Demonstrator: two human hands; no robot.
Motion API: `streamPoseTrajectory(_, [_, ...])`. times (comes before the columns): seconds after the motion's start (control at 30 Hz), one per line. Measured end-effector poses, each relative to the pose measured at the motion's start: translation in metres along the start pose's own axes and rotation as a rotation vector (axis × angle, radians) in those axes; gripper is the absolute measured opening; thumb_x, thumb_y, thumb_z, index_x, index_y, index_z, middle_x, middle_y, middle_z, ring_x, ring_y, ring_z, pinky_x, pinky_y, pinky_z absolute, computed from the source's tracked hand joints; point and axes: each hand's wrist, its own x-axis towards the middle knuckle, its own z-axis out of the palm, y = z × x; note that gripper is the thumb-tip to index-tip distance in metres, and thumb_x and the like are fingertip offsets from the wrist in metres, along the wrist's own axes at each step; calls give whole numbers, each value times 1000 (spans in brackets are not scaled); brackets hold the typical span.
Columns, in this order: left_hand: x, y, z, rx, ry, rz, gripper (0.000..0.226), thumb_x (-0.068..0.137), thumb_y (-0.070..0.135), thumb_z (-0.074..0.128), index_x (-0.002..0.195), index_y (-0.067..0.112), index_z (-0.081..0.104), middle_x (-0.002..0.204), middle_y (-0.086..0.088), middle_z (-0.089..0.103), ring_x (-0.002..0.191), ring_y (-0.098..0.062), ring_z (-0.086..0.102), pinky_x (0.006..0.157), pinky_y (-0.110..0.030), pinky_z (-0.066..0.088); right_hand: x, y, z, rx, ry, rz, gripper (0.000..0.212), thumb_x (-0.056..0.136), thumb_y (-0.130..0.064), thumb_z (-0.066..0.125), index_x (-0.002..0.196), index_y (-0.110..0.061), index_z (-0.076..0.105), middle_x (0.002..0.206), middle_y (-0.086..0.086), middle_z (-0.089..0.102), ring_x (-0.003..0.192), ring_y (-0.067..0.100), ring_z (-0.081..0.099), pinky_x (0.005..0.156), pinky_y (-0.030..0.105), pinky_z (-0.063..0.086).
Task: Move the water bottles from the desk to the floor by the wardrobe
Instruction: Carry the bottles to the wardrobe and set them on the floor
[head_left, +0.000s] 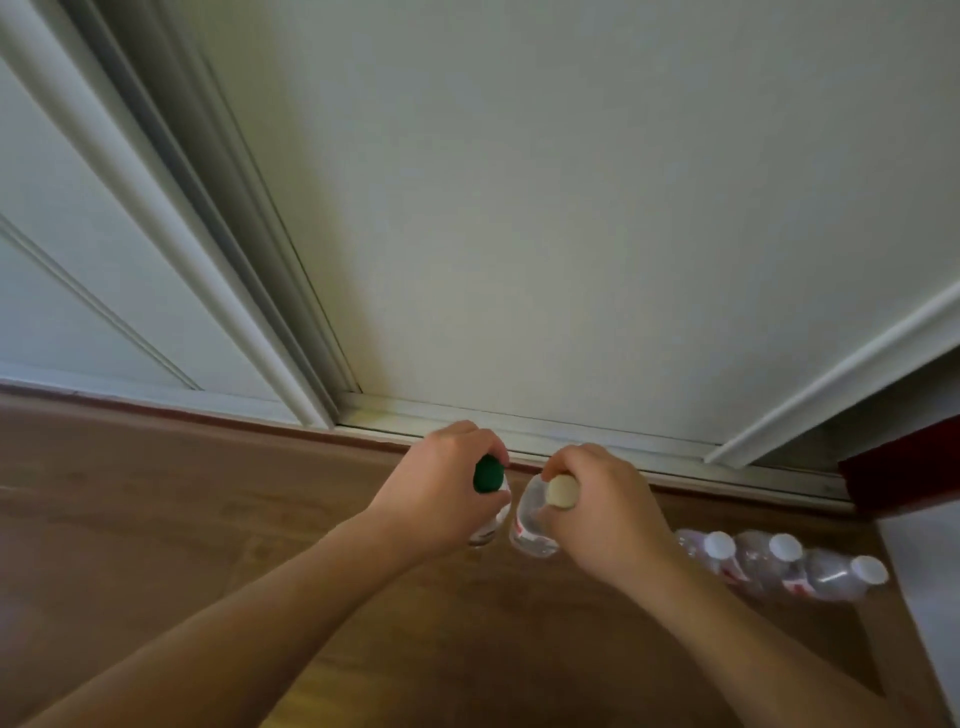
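Green-capped bottle (488, 474) is gripped beneath left hand (441, 499), cream-capped bottle (531, 522) beneath right hand (608, 514).

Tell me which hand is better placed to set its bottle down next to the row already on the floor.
Probably the right hand: its cream-capped bottle is nearest the three white-capped bottles; the left hand with the green-capped bottle is farther off.
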Motion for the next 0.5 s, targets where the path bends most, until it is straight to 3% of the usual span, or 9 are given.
streamPoseTrajectory(0.3, [29, -57, 86, -28, -68, -4, 14, 79, 21, 70, 91, 22, 64, 89, 11, 58, 81, -3, 53, 70, -21, 47, 38, 60, 78, -71, -58, 74, 18, 78, -24, 72, 90, -26, 59, 91, -11, 56, 81, 10, 54, 70, 32, 51])
streamPoseTrajectory(0.5, [34, -65, 115, -14, -93, 34, 13, 81, 19, 69, 93, 21, 63, 91, 10, 57, 81, -6, 54, 71, -23, 50, 37, 78, 98, -114, -83, 97, 21, 80, -22, 73, 94, -26, 57, 92, -11, 54, 81, 8, 51, 63, 22, 42])
